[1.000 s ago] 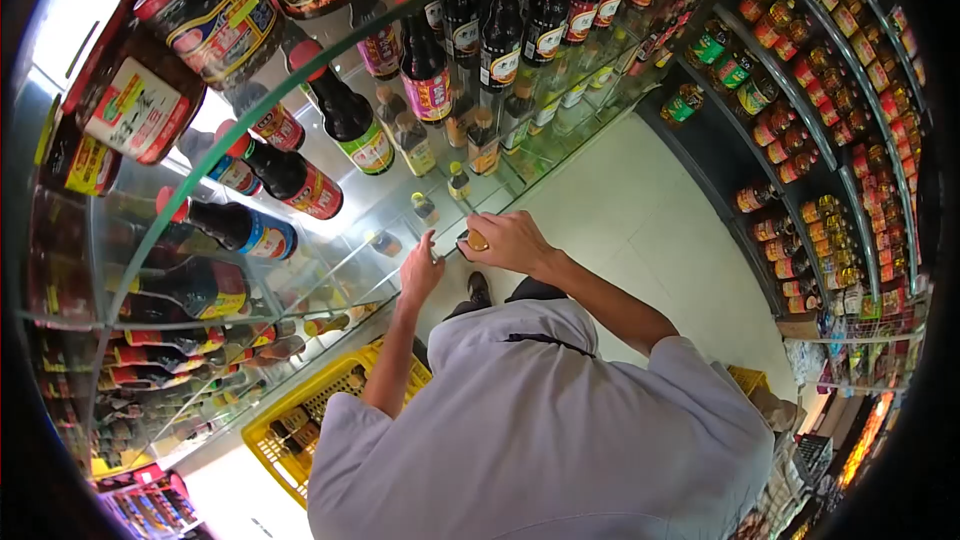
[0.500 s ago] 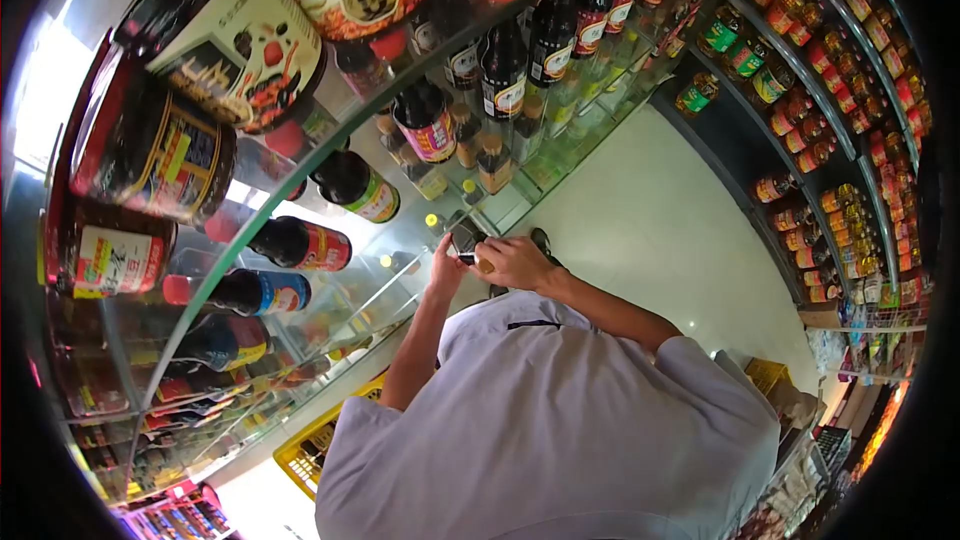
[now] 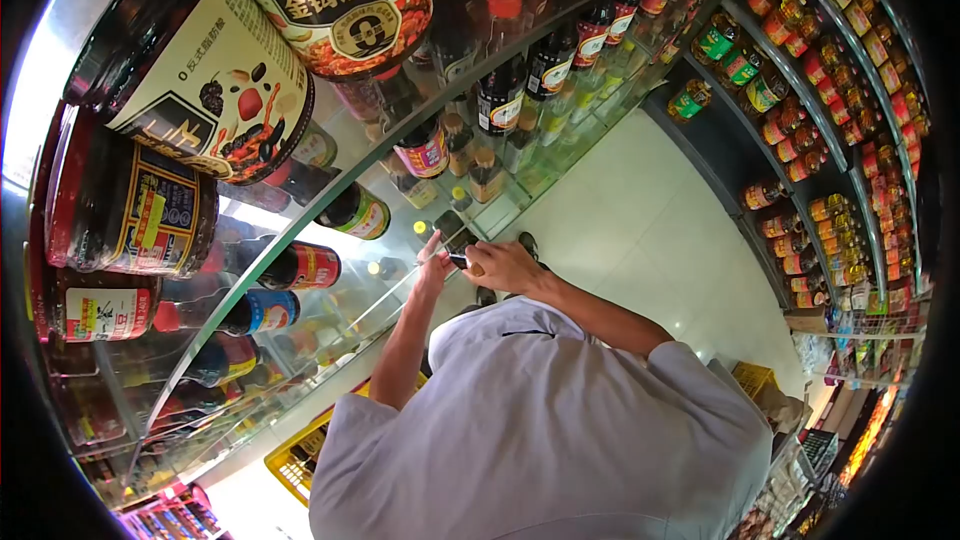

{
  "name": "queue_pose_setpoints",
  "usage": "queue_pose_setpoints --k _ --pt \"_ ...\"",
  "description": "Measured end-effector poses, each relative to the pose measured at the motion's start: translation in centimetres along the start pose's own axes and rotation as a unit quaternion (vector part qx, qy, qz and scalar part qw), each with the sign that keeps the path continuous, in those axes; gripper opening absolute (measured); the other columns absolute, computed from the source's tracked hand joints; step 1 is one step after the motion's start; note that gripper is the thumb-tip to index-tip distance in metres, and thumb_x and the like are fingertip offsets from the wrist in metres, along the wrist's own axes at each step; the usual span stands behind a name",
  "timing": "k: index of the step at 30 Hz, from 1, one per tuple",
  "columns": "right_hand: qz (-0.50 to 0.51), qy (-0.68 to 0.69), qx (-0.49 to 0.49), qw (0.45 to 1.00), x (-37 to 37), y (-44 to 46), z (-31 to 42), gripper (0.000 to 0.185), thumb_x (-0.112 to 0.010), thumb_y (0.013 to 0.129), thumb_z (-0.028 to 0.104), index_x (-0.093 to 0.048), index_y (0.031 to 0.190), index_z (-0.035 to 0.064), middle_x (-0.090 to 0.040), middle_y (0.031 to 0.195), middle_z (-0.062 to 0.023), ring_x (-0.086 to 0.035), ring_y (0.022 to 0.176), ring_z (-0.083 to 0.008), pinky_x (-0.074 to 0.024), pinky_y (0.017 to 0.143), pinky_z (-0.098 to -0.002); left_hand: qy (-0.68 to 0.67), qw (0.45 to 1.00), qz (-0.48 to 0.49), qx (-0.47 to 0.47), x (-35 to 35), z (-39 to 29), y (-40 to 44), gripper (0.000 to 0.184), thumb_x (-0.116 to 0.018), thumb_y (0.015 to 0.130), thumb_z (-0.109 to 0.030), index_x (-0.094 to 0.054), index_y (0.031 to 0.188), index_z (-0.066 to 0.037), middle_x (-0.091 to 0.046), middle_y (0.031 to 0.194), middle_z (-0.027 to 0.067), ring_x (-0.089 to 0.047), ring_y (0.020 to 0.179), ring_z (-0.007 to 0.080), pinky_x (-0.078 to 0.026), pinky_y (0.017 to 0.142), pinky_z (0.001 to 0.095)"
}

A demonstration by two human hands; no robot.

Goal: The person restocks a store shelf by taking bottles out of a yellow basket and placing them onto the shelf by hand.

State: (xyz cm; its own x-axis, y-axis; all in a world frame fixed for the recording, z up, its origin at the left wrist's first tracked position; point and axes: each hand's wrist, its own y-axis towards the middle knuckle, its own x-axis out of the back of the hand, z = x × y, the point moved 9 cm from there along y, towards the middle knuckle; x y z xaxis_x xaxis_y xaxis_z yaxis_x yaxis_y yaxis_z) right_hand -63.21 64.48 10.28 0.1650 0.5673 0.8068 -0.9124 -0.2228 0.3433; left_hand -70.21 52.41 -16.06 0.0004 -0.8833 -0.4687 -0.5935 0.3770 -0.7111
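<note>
In front of my torso, beside the edge of a glass shelf, my right hand [image 3: 507, 268] is closed around a small dark bottle [image 3: 459, 261]. A tan part, which looks like its cap, shows by my fingers. My left hand [image 3: 432, 265] is just left of the bottle at the shelf edge, fingers stretched upward and thumb pointing toward the bottle. Whether the thumb touches it is hard to tell. Similar small tan-capped bottles [image 3: 487, 175] stand on the shelf beyond my hands. A yellow-capped bottle [image 3: 420, 229] is close to my left fingertips.
Glass shelves [image 3: 290, 230] on the left carry large sauce jars [image 3: 215, 90] and dark sauce bottles [image 3: 270, 311]. A yellow crate [image 3: 292, 468] sits low at left. Pale floor [image 3: 640, 220] leads to a rack of oil bottles [image 3: 835, 110] at right.
My left hand has shifted slightly left, away from my right hand, which still holds the small bottle. The view has moved nearer the upper shelf, so its jars look larger.
</note>
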Motion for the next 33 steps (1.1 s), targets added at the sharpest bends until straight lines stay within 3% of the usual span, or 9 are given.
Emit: queue_pose_setpoints --k 10,16,19,21,23,25,26,28,33 --pt "0.018 0.010 -0.011 1.000 -0.3 1.9 -0.1 0.028 -0.068 0.078 0.028 -0.047 0.085 0.0102 -0.060 0.075 -0.0056 -0.064 0.067 -0.0273 -0.0515 0.055 -0.0394 0.025 0.999 -0.042 0.011 -0.4 -1.4 -1.4 0.048 -0.064 0.082 -0.048 -0.053 0.108 -0.009 -0.064 0.080 0.0091 -0.064 0.064 0.0199 -0.055 0.061 0.0330" --pt "0.006 0.034 -0.035 0.999 0.2 4.0 -0.4 0.029 -0.068 0.079 0.026 -0.055 0.097 0.0091 -0.062 0.081 -0.0102 -0.063 0.070 -0.0321 -0.0518 0.059 -0.0409 -0.016 1.000 -0.006 -0.009 -0.3 -1.6 -1.1 0.057 -0.061 0.085 -0.045 -0.044 0.128 -0.010 -0.062 0.088 0.0113 -0.065 0.068 0.0224 -0.056 0.064 0.0361" --pt "-0.006 0.062 -0.057 0.996 -0.1 5.4 -1.0 0.029 -0.067 0.079 0.025 -0.056 0.099 0.0069 -0.063 0.085 -0.0116 -0.063 0.074 -0.0337 -0.0515 0.063 -0.0405 0.076 0.996 -0.011 -0.045 -0.1 -2.6 -0.8 0.058 -0.059 0.087 -0.036 -0.039 0.135 -0.011 -0.061 0.089 0.0121 -0.065 0.069 0.0233 -0.056 0.060 0.0356" --pt "-0.020 0.079 -0.064 0.995 0.0 6.4 -1.5 0.029 -0.067 0.079 0.024 -0.056 0.099 0.0057 -0.062 0.086 -0.0123 -0.062 0.077 -0.0335 -0.0508 0.065 -0.0395 0.267 0.951 -0.064 -0.145 0.1 -4.4 -1.2 0.059 -0.060 0.086 -0.027 -0.036 0.137 -0.009 -0.062 0.091 0.0123 -0.066 0.070 0.0235 -0.056 0.056 0.0361" --pt "-0.035 0.093 -0.073 0.992 0.2 7.4 -2.1 0.029 -0.067 0.079 0.024 -0.056 0.098 0.0044 -0.062 0.088 -0.0131 -0.061 0.080 -0.0332 -0.0502 0.068 -0.0386 0.313 0.935 -0.050 -0.158 0.1 -4.8 -0.2 0.066 -0.064 0.083 -0.023 -0.033 0.140 -0.010 -0.062 0.086 0.0100 -0.066 0.070 0.0196 -0.055 0.052 0.0325" --pt "-0.018 0.141 -0.086 0.986 -0.1 8.4 -2.7 0.029 -0.066 0.080 0.023 -0.055 0.098 0.0036 -0.060 0.092 -0.0139 -0.059 0.086 -0.0327 -0.0484 0.071 -0.0382 0.486 0.857 -0.058 -0.160 -0.4 -5.0 0.7 0.070 -0.069 0.079 -0.028 -0.035 0.139 -0.012 -0.064 0.083 0.0104 -0.067 0.072 0.0216 -0.054 0.057 0.0343" --pt "-0.019 0.140 -0.087 0.986 -0.2 8.8 -2.7 0.029 -0.066 0.080 0.023 -0.055 0.098 0.0036 -0.060 0.092 -0.0139 -0.059 0.086 -0.0327 -0.0484 0.071 -0.0382 0.487 0.857 -0.056 -0.159 -0.4 -4.8 1.0 0.070 -0.069 0.079 -0.028 -0.035 0.139 -0.012 -0.064 0.083 0.0104 -0.067 0.072 0.0216 -0.054 0.057 0.0343" --pt "0.003 0.147 -0.107 0.983 -1.0 9.5 -3.2 0.027 -0.063 0.080 0.022 -0.053 0.098 0.0038 -0.058 0.092 -0.0167 -0.058 0.086 -0.0371 -0.0483 0.072 -0.0416 0.561 0.768 -0.091 -0.295 -1.1 -6.1 0.9 0.053 -0.069 0.077 -0.035 -0.048 0.118 -0.009 -0.066 0.078 0.0106 -0.063 0.055 0.0202 -0.053 0.052 0.0319" --pt "0.003 0.165 -0.092 0.982 -1.3 10.3 -3.4 0.027 -0.062 0.081 0.022 -0.050 0.095 0.0026 -0.056 0.092 -0.0186 -0.057 0.085 -0.0381 -0.0467 0.070 -0.0424 0.607 0.736 -0.132 -0.269 -1.6 -6.4 0.5 0.049 -0.066 0.080 -0.034 -0.048 0.117 -0.008 -0.065 0.074 0.0121 -0.063 0.052 0.0232 -0.052 0.051 0.0338"
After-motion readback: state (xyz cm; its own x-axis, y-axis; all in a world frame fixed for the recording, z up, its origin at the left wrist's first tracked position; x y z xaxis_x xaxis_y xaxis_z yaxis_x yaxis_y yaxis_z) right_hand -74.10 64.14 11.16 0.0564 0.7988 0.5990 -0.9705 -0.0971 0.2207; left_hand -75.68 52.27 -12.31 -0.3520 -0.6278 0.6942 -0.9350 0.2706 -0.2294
